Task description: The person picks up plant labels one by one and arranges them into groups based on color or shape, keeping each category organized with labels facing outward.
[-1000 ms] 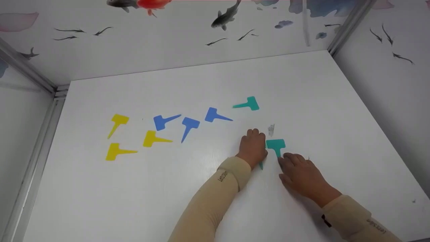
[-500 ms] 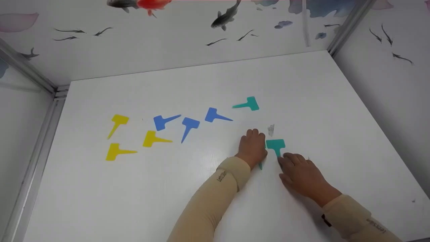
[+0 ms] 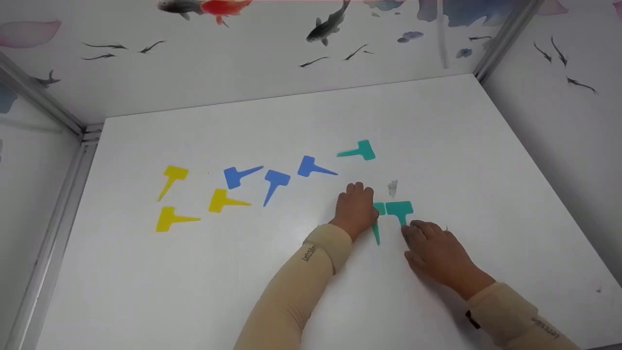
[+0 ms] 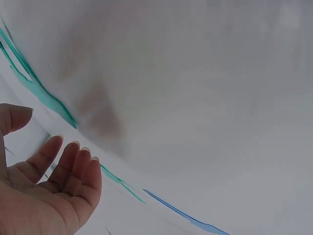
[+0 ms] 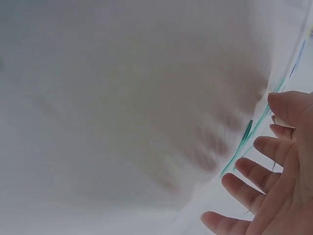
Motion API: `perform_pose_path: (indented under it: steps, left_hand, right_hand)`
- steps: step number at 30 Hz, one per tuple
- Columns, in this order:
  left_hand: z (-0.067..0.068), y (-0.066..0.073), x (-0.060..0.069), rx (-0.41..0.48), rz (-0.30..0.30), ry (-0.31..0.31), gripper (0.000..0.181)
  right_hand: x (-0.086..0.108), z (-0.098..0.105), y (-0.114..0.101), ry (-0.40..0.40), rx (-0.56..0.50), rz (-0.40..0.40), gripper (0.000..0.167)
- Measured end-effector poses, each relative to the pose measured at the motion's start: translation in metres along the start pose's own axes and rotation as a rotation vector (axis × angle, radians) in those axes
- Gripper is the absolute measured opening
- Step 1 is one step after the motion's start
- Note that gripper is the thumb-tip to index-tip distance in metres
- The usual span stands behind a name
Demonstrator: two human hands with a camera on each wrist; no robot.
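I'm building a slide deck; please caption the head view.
Left hand and right hand at two green tags, with blue tags and yellow tags lying farther left.

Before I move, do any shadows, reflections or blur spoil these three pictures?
Head view: coloured tags read clearly; a soft shadow falls on the white table beside the right forearm. Left wrist view: the left hand is fairly sharp, but smeary dark patches, apparently finger reflections, cloud the table. Right wrist view: similar blurry patches by the right hand; tags show only as thin slivers.
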State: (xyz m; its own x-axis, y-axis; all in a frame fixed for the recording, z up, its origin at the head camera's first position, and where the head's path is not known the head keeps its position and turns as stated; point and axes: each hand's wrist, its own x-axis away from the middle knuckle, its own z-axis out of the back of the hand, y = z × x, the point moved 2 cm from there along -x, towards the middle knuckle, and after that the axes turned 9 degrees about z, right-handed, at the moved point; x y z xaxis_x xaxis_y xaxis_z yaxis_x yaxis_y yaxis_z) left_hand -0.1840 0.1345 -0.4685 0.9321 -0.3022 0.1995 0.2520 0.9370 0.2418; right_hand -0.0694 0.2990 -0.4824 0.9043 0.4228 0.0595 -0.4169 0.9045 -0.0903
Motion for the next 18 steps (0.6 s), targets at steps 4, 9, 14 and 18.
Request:
perform_pose_path:
  steps: [4, 9, 14, 18]
  left_hand:
    - [0.001, -0.007, 0.002, 0.01, 0.005, 0.01, 0.029]
    - [0.002, -0.014, 0.003, 0.029, 0.006, 0.027, 0.029]
    - [0.002, -0.022, 0.002, 0.047, 0.01, 0.036, 0.029]
    - [0.002, -0.029, 0.003, 0.073, 0.019, 0.031, 0.031]
  right_hand:
    - [-0.002, 0.002, -0.002, 0.001, -0.01, -0.004, 0.052]
    - [-0.004, 0.005, -0.006, 0.021, -0.009, 0.006, 0.052]
    - [-0.006, 0.005, -0.009, 0.052, 0.023, 0.05, 0.056]
    - [-0.009, 0.005, -0.013, 0.06, 0.032, 0.073, 0.056]
